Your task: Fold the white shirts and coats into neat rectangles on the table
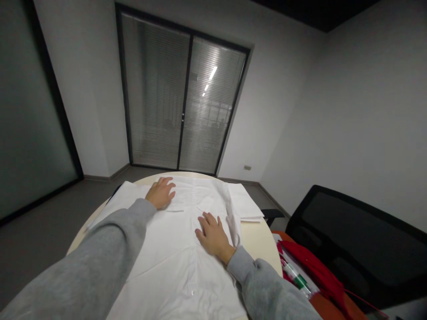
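Note:
A white button-up shirt (167, 249) lies spread out over a round table, its buttoned front facing up and a button visible near my body. One sleeve extends to the left, and the other reaches past the table's right edge. My left hand (160, 193) rests on the upper left part of the shirt, fingers spread. Lower and to the right, my right hand (212, 234) lies on the shirt beside the button strip, its fingers also apart. Neither hand grasps the cloth. Soft creases run along the shirt's right side.
The pale round tabletop (258, 242) shows around the shirt. To the right stands a black mesh chair (353, 240) with an orange seat, holding a red bag (313, 262) and a clear plastic package (298, 278). Glass doors with blinds (183, 98) are beyond.

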`<state>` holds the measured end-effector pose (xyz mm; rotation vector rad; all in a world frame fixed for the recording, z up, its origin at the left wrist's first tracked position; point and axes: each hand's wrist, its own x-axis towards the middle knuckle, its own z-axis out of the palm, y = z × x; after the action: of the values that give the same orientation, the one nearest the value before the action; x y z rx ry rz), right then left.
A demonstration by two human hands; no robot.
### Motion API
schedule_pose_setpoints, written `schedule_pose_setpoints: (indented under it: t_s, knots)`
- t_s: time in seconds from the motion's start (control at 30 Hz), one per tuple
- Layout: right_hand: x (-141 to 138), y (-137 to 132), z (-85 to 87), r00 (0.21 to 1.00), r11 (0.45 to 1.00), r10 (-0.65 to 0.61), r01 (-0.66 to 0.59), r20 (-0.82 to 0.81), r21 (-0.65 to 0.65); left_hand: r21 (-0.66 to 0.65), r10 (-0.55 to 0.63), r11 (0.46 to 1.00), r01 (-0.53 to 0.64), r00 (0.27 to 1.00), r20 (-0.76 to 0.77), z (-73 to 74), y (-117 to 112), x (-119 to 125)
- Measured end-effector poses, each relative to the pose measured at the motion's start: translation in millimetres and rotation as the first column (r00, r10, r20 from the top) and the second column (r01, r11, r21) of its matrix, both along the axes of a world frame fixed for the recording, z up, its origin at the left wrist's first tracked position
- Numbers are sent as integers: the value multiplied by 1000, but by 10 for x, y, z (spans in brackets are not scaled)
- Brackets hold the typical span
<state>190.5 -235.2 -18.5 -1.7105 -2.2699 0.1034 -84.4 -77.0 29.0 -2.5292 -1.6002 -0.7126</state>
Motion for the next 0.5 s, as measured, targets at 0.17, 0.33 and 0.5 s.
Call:
schedule_pose_setpoints:
  t_s: [0.17, 0.33, 0.5]
  knots:
    - [37, 62, 6, 963, 963, -229, 246, -144, 108, -343, -237, 882, 323, 933, 269, -47, -648, 735]
    - [153, 70, 18, 881, 879, -458, 469, -121, 82, -437, -189, 826, 356, 905, 381, -405, -1002, 1243]
    - [268, 189, 111, 894, 903, -427, 430, -136, -2, -441, -108, 796, 415, 814, 571, -587, -1047, 1242]
